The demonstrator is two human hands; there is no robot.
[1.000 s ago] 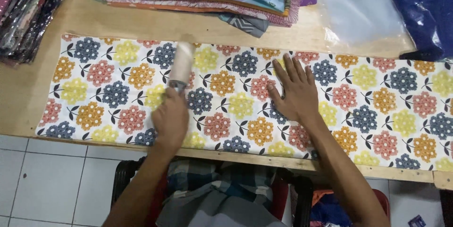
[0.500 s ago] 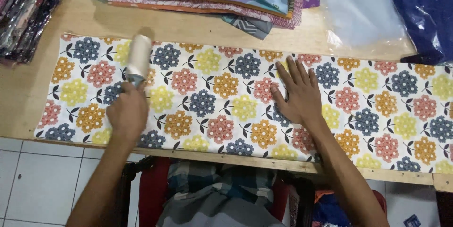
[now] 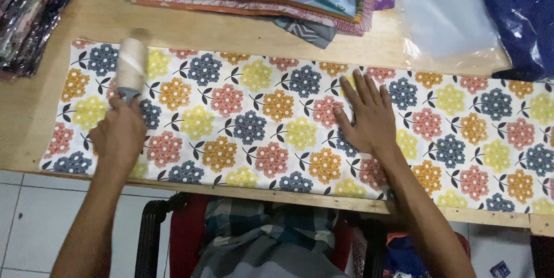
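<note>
Gripping lint roller (image 3: 131, 65) in closed left hand (image 3: 118, 136), pressing open, empty right hand (image 3: 369, 115) on flowered cloth (image 3: 277, 122) covering wooden table (image 3: 242, 32) over tiled floor (image 3: 26, 226).

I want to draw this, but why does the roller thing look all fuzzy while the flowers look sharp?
In the head view, the lint roller in the left hand is smeared by motion blur. The flowered cloth and the flat right hand lie sharp. The clear plastic bag at the top shows pale glare, and soft shadows sit beside both hands.

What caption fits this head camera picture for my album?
Left hand rolls a lint roller over flowered cloth; right hand presses it flat.
</note>
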